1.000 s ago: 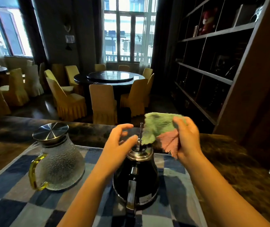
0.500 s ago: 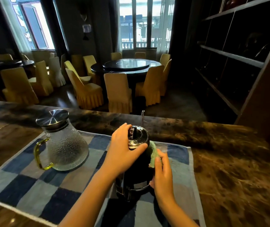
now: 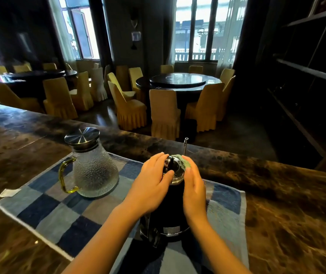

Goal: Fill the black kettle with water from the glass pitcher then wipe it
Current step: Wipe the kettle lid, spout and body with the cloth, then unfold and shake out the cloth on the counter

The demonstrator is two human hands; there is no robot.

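The black kettle point(image 3: 168, 210) stands on a blue checked towel point(image 3: 59, 210), its thin spout point(image 3: 185, 145) rising behind the steel lid point(image 3: 175, 169). My left hand point(image 3: 152, 184) grips the top of the kettle from the left, fingers curled over the lid. My right hand point(image 3: 193, 186) presses a green cloth point(image 3: 184, 162) against the lid's right side; most of the cloth is hidden under the palm. The glass pitcher point(image 3: 94, 171), with a steel lid and yellow handle, stands upright to the left, apart from both hands.
A dark marbled counter point(image 3: 276, 204) carries the towel and drops off at its far edge. Beyond it are round tables with yellow-covered chairs point(image 3: 164, 111). Dark shelving point(image 3: 306, 72) fills the right side. A small white slip point(image 3: 8, 192) lies near the towel's left corner.
My right hand with the cloth has come down from beside the spout, went along the kettle's right side, then rose to the lid. My left hand stays on the kettle's top.
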